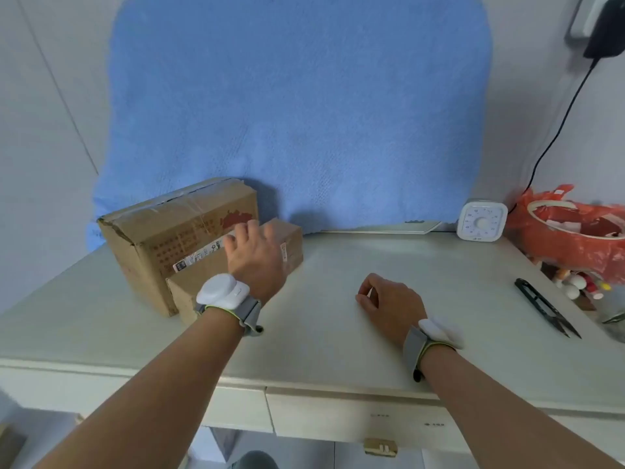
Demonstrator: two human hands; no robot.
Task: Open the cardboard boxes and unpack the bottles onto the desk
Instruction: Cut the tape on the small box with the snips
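Head view, left hand (257,255) spread wide, hiding small box (291,242) top, right hand (389,301) loosely curled, empty, on desk (338,333)

Brown cardboard boxes (176,238) sit on a cream counter (422,299) before blue cloth (297,113), beside black snips (546,308) and an orange-red bag (575,242).

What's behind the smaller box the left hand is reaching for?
A larger taped cardboard box stands right behind the smaller box, against the blue cloth. The left hand covers part of both; both are shut, contents unseen.
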